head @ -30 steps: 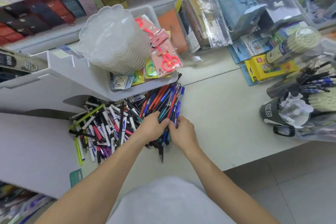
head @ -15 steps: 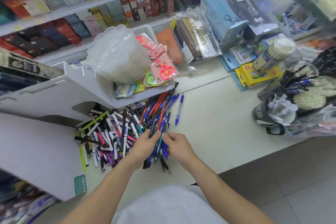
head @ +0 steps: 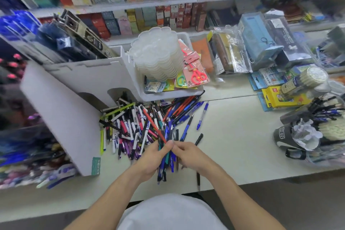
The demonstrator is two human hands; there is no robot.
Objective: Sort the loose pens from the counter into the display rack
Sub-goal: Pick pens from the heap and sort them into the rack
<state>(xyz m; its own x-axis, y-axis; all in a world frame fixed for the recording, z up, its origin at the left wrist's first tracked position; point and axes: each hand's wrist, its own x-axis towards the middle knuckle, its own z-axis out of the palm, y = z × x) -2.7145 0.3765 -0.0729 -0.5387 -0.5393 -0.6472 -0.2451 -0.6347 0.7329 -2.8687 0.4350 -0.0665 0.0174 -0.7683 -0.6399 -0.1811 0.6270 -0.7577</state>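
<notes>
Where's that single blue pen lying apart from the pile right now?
In the head view the blue pen lies alone on the counter, just right of the pen pile and in front of the white tray.

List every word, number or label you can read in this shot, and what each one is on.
"6" or "9": small packet in the white tray; which way up is unclear.
Blue card pack: vertical lettering, too blurred to read.
Yellow box: red logo, unreadable.
Green label on the rack's side panel: unreadable.
Dark cup: white mark, unreadable.
Pens, shelf boxes: print too small.
</notes>
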